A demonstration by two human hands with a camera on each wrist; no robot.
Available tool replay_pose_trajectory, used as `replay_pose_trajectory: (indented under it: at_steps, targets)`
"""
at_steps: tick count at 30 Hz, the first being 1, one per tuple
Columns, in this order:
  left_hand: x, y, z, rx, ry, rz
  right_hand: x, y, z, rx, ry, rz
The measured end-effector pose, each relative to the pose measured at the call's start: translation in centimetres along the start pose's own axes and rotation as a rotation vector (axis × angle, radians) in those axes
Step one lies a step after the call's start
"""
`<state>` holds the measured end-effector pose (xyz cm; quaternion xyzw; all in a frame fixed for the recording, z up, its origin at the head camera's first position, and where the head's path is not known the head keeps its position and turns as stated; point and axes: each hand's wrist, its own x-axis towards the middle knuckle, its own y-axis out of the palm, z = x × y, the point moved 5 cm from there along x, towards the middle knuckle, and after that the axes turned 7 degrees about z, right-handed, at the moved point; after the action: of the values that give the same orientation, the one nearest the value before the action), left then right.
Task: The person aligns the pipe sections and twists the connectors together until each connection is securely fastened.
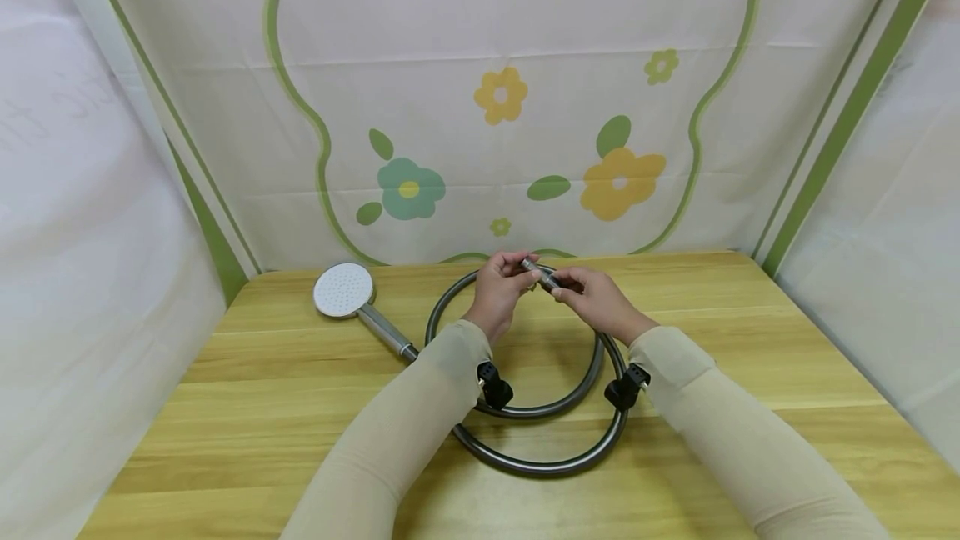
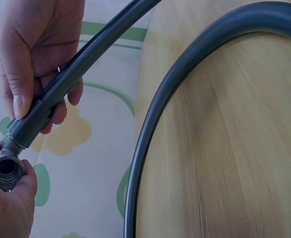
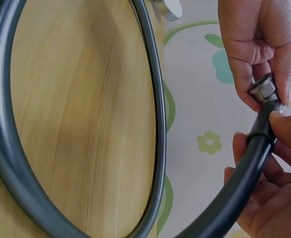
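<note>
Hose (image 1: 543, 470) glossy, coiled; metal nut (image 2: 7, 173) threaded inside.

We get the head view bright and diffuse. Glare streak on the near loop of the hose (image 1: 551, 469), so we read light from above. Table (image 1: 225, 440) shows pale sheen at the near side, soft-edged shadows. Wide-angle stretch leans the left wall (image 1: 60, 215) and right wall (image 1: 885, 273) outward. Both wrist views: dimmer, softer, faint shadows.
</note>
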<state>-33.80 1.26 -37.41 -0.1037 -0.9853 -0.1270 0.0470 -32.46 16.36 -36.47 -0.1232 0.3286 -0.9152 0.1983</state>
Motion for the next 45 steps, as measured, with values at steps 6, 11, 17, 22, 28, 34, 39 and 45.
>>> replay_pose_trajectory:
  at_steps: [6,11,17,22,28,34,39,45]
  targets:
    - [-0.13,0.05,-0.01,0.005,-0.004,0.001,0.16,-0.18,-0.45,0.024,0.020,0.035]
    - [-0.21,0.10,-0.05,0.008,-0.007,0.001,0.26,-0.24,-0.58,0.074,0.018,0.050]
    - [-0.21,0.12,-0.08,0.002,-0.001,0.004,0.29,-0.31,-0.55,0.111,0.017,0.054]
    - [-0.13,0.01,0.06,0.008,0.007,0.008,0.39,-0.37,-0.54,0.134,0.020,0.074]
    - [-0.08,0.01,0.17,0.008,0.007,0.008,0.39,-0.39,-0.78,0.157,0.029,0.099]
    - [-0.06,0.00,0.35,0.005,-0.006,-0.002,0.41,-0.45,-0.96,0.166,0.034,0.104]
    - [-0.01,-0.19,0.50,-0.003,-0.011,-0.009,0.53,-0.32,-1.03,0.158,0.049,0.105]
    - [-0.04,-0.32,0.33,-0.015,-0.016,-0.020,0.55,0.02,-0.73,0.122,0.044,0.094]
